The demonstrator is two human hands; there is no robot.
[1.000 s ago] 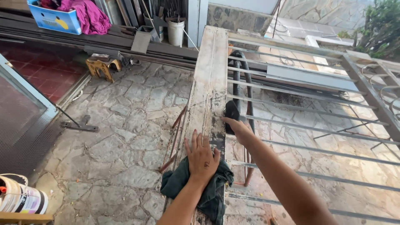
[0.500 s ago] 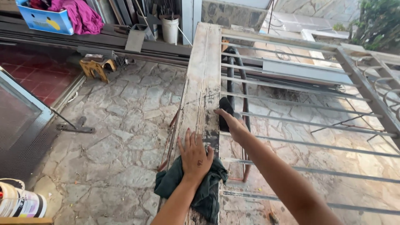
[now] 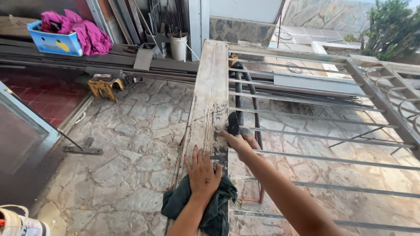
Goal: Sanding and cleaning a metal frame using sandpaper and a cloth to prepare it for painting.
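Note:
My left hand (image 3: 203, 171) lies flat, fingers spread, on a dark green rag (image 3: 218, 207) that rests on the worn whitish frame rail (image 3: 210, 96) of a metal gate lying flat. My right hand (image 3: 239, 140) reaches forward along the rail's right edge and grips a dark tool (image 3: 233, 123), probably a brush or scraper, whose head touches the rail. The gate's thin grey bars (image 3: 323, 137) run off to the right of the rail.
Stone paving (image 3: 131, 144) lies left of the rail. At the back stand a white bucket (image 3: 178, 46), a blue box (image 3: 54, 41) with pink cloth, stacked metal profiles and a yellow tool (image 3: 101, 86). A mesh door panel (image 3: 22, 144) stands at left, a paint can (image 3: 17, 223) at bottom left.
My right hand with the dark tool has drawn back a little along the rail toward me. My left hand stays pressed on the rag.

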